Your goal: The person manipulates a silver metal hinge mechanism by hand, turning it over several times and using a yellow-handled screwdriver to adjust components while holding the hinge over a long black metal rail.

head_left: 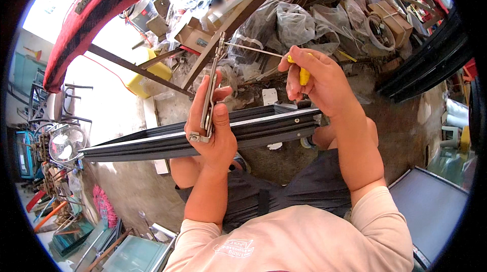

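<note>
My left hand (pixel 219 142) is closed around a long, narrow metal window hinge (pixel 208 107), which stands nearly upright in it. A screwdriver (pixel 305 76) with a yellow handle is in my right hand (pixel 327 79), its fingers wrapped round the handle. The thin shaft points left, and its tip meets or comes very near the hinge's upper end; which of these I cannot tell. Below both hands a black metal window frame (pixel 248 133) lies crosswise by my knees, its right end under my right hand.
A red padded beam (pixel 96 23) arches overhead, with brown metal bars (pixel 238 6) beneath it. Ahead are heaped plastic bags (pixel 295 22) and cardboard boxes (pixel 390 22). Black frame profiles (pixel 423 59) stand at the right, a framed panel (pixel 426 206) lower right. Glass sheets (pixel 134 256) lie lower left.
</note>
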Tool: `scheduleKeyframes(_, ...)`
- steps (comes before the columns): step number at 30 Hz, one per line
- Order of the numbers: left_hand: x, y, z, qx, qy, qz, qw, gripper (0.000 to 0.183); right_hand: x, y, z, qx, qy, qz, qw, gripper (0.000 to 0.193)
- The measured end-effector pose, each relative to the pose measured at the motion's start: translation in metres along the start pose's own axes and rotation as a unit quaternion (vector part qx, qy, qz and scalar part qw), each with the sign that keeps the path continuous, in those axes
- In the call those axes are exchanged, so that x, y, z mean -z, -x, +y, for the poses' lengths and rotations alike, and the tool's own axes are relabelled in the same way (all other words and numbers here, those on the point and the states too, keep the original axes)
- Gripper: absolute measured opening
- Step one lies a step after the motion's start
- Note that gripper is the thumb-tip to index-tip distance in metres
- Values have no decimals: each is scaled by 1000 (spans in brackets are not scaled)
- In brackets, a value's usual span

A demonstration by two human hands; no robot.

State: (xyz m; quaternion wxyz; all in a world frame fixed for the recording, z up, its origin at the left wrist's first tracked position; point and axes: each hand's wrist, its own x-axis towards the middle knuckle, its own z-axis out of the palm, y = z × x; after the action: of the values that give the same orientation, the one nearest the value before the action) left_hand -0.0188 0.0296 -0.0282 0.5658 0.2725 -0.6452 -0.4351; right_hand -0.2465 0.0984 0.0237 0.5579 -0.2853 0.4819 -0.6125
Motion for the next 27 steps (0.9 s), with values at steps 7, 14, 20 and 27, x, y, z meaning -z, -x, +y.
scheduleKeyframes(7, 1, -6, -5, -74, -30, -20, 997, 42, 19, -5, 8, 68, 78, -48, 993, 37)
scheduleKeyframes(14, 0, -5, 0, -59, -37, -59, 996, 40, 18, 8, -13, 76, 186, -90, 975, 24)
scheduleKeyframes(20, -7, -8, 8, -139, -122, -145, 972, 46, 22, 6, -13, 83, 271, -83, 955, 22)
scheduleKeyframes(27, -11, -13, 8, -209, -183, -183, 943, 49, 28, 5, -13, 112, 469, -6, 876, 20)
